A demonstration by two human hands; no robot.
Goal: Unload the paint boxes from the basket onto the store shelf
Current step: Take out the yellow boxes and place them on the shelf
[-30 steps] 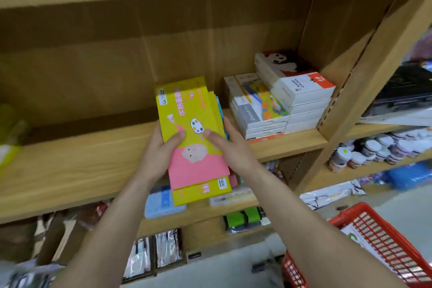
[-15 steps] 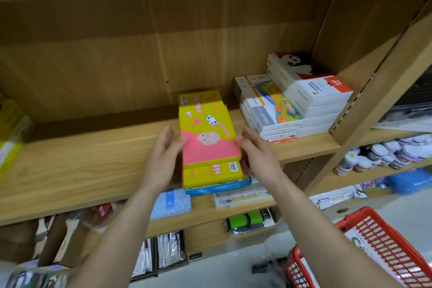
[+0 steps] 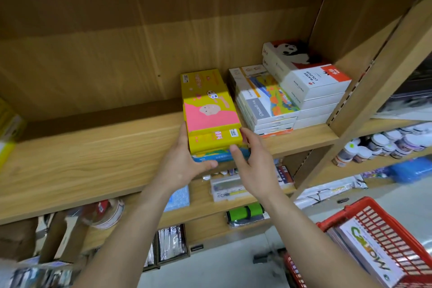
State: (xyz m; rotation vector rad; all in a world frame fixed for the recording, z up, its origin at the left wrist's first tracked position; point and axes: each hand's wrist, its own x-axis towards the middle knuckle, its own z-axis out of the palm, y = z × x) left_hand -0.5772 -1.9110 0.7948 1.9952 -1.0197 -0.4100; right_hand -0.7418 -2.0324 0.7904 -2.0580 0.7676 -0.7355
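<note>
Stack of flat yellow-and-pink cardboard paint boxes (image 3: 211, 119) sits on the light wooden store shelf (image 3: 93, 161), just left of the white landscape-print box pile (image 3: 266, 105), front end at the shelf's edge. Left hand (image 3: 184, 163) cups the stack's left front corner, thumb under the blue bottom box (image 3: 219, 156); right hand (image 3: 254, 166) spread open, fingers touching its right front corner. Red plastic mesh basket (image 3: 383, 229) sits well below-right of the stack, with a white green-lettered box (image 3: 367, 255) inside.
</note>
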